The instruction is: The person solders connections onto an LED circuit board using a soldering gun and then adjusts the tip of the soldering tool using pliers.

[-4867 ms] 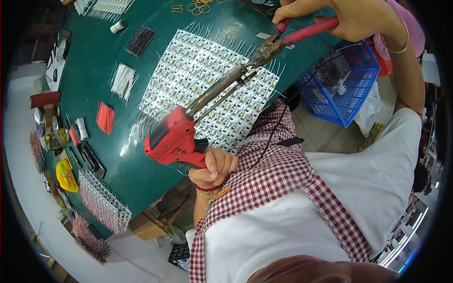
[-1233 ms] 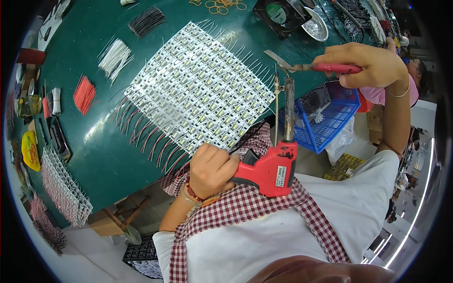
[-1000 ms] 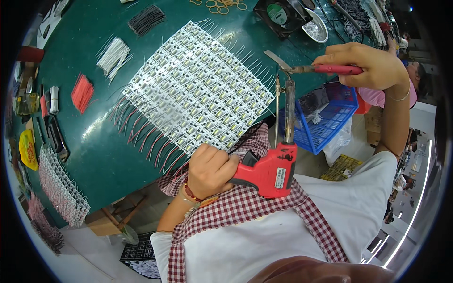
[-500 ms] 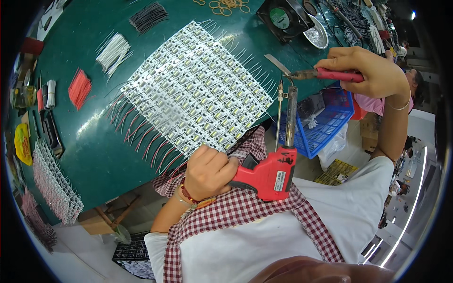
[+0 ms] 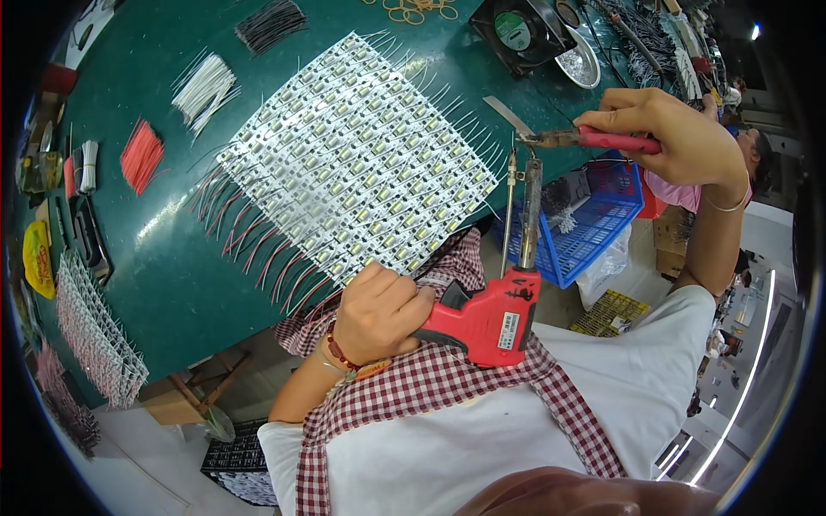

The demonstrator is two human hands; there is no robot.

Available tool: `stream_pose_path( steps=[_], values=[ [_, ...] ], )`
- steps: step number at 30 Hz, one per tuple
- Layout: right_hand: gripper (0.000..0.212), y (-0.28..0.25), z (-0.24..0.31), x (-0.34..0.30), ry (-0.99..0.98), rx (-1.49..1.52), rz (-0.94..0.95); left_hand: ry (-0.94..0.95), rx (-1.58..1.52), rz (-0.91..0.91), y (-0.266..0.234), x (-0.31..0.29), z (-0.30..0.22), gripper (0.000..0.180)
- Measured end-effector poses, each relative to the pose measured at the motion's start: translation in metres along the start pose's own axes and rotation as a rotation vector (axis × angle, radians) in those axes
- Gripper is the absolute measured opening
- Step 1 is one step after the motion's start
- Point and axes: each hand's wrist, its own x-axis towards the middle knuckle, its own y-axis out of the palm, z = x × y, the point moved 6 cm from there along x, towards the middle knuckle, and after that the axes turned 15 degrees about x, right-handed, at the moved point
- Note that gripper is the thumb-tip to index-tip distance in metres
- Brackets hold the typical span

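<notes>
My left hand (image 5: 383, 314) is wrapped round the grip of a red soldering gun (image 5: 495, 318), whose metal barrel points up and away from me. A thin metal tube runs beside the barrel. My right hand (image 5: 680, 138) holds red-handled pliers (image 5: 615, 139), their dark, worn jaws at the gun's tip; whether they grip it is hard to tell. A flat metal strip (image 5: 508, 114) slants off beyond the jaws. Left of the tools, on the green table, lies a sheet of white LED modules (image 5: 357, 159) with wires fringing its edges.
Bundles of red wires (image 5: 142, 156), white wires (image 5: 205, 90) and black wires (image 5: 270, 26) lie on the green table (image 5: 185, 267). A black fan (image 5: 520, 34) and a metal dish (image 5: 581, 62) stand at the far right. Below the table edge is a blue basket (image 5: 594, 228).
Both hands and their tools hold almost the same pose. The table and the things on it have shifted very slightly in the picture.
</notes>
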Motion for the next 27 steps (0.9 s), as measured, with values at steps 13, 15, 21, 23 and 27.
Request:
stream_pose_path(
  steps=[13, 15, 21, 23, 27],
  values=[
    [0.06, 0.005, 0.002, -0.002, -0.062, -0.008, -0.034, -0.006, -0.047, 0.032, 0.001, -0.002, -0.001, 0.041],
    [0.059, 0.006, 0.003, -0.002, -0.055, -0.009, -0.035, -0.008, -0.05, 0.033, 0.001, -0.002, -0.001, 0.041],
    [0.054, 0.005, 0.0, 0.003, -0.026, -0.004, -0.006, -0.019, -0.045, 0.039, 0.0, -0.004, 0.0, 0.042],
    [0.052, -0.002, 0.004, -0.001, 0.025, 0.012, 0.025, -0.016, -0.033, 0.002, -0.002, -0.001, 0.002, 0.042],
    [0.051, -0.003, -0.012, -0.007, 0.053, 0.092, 0.037, -0.081, -0.089, -0.075, -0.004, -0.002, 0.008, 0.035]
  ],
)
